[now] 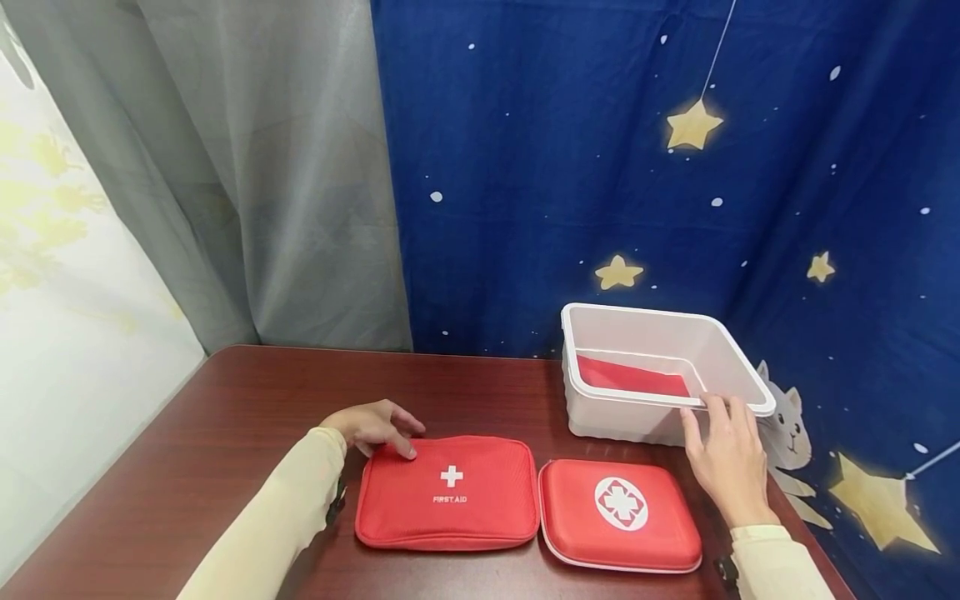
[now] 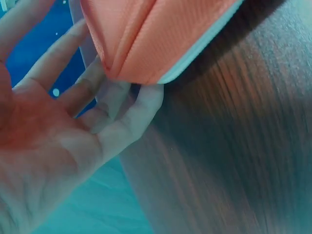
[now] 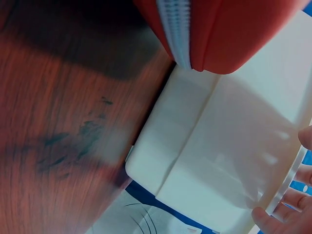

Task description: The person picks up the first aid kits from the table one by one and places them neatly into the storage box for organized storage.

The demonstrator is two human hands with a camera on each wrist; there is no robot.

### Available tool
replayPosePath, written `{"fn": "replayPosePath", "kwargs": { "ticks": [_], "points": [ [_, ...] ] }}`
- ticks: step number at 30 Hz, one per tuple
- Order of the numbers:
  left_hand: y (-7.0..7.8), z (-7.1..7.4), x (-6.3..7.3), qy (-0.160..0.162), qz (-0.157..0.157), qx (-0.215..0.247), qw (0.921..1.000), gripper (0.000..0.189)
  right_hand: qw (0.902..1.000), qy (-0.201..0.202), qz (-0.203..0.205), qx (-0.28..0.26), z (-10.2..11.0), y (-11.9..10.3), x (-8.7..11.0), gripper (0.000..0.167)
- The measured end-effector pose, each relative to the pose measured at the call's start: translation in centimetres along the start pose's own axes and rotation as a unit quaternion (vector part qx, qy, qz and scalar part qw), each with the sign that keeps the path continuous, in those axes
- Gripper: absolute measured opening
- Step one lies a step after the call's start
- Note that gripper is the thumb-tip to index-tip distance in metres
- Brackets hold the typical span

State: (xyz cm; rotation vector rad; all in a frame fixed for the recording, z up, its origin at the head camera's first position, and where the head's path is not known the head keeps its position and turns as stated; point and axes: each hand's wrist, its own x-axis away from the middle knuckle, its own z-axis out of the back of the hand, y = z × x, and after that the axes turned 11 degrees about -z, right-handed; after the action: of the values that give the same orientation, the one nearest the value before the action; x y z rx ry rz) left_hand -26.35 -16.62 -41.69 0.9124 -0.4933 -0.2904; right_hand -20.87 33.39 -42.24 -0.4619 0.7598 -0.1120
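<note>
Brown table [image 1: 247,433], one; red cases [image 1: 448,493] [image 1: 621,521], two; white bin [image 1: 626,423], one; hands [image 1: 378,425] [image 1: 727,462], two.

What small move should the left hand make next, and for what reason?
Perhaps the left hand should close gently on the FIRST AID pouch: its thumb rests over one corner, while the right hand grips the rim of the white bin.

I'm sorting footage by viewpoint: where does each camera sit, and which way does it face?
Head: on the head, facing forward and down at the table, left kit, right kit and bin; left hand, right hand, sleeves show.
Left wrist: on that wrist, facing the left kit's corner and table; left hand partly shows.
Right wrist: on that wrist, facing the right kit's edge and bin's outside; right hand partly shows.
Shared: head and right wrist show the right hand at the bin's rim.
</note>
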Motion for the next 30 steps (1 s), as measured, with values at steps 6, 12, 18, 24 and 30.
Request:
{"fn": "replayPosePath", "kwargs": {
  "ticks": [6,12,18,24,30],
  "points": [
    [-0.1,-0.3,-0.3,0.005,-0.005,-0.009,0.9999,0.047,1.0000,-0.003,-0.001,0.002,0.0,0.0,0.1,0.036],
    [-0.3,-0.4,-0.5,0.015,-0.013,-0.017,0.9997,0.048,1.0000,-0.004,-0.003,0.003,0.0,0.0,0.1,0.035],
    [-0.6,-0.5,-0.7,0.026,-0.024,-0.016,0.9993,0.051,1.0000,-0.003,-0.003,0.003,0.0,-0.1,0.0,0.036],
    [-1.3,-0.5,-0.9,0.037,-0.052,0.020,0.9977,0.050,1.0000,-0.004,-0.003,0.004,0.0,-0.1,0.0,0.036],
    [-2.2,-0.4,-1.2,0.033,-0.106,0.104,0.9883,0.042,1.0000,-0.003,-0.004,0.004,0.0,-0.1,0.0,0.036]
  ]
}}
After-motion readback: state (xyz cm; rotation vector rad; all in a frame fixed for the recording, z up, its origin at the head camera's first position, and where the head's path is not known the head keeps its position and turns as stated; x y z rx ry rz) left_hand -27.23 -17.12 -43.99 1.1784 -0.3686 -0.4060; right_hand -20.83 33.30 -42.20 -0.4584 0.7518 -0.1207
